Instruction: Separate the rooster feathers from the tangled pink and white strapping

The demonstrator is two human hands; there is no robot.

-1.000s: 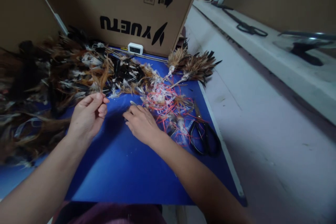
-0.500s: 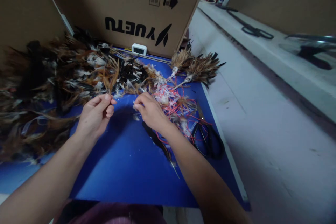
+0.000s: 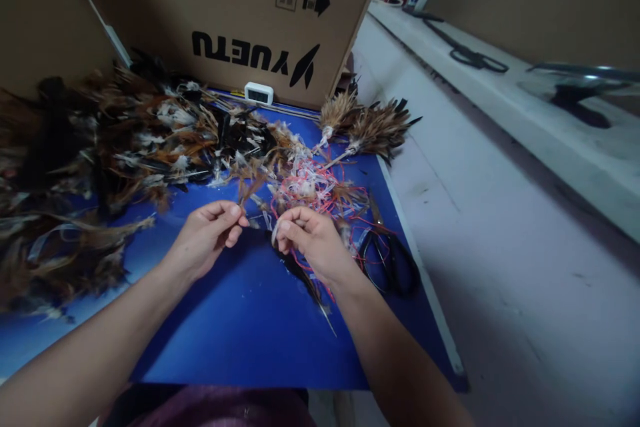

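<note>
Over the blue tabletop point(image 3: 260, 340), my left hand point(image 3: 210, 237) pinches a small bunch of brown feathers point(image 3: 251, 188) by the base, tips pointing up and away. Close to its right, my right hand point(image 3: 317, 243) has its fingers closed on a thin pale strip point(image 3: 275, 232); its far end is hard to make out. Beneath and beyond the right hand lies a tangle of red and white strips point(image 3: 310, 187). A long dark feather point(image 3: 303, 273) rests on the tabletop just below that hand. Black-handled scissors point(image 3: 410, 270) lie to its right.
Loose brown, black and white feathers point(image 3: 150, 127) form a wide pile at the left and back. Two feather bunches tied on sticks point(image 3: 380, 130) lie back right. A small white digital display point(image 3: 259, 93) stands before a cardboard box point(image 3: 225, 0). Right, a ledge point(image 3: 530, 100) holds tools.
My left hand has moved right and nearer me, bringing the brown feathers away from the pile. My right hand has shifted right and lower, and the pale strip now shows at its fingers.
</note>
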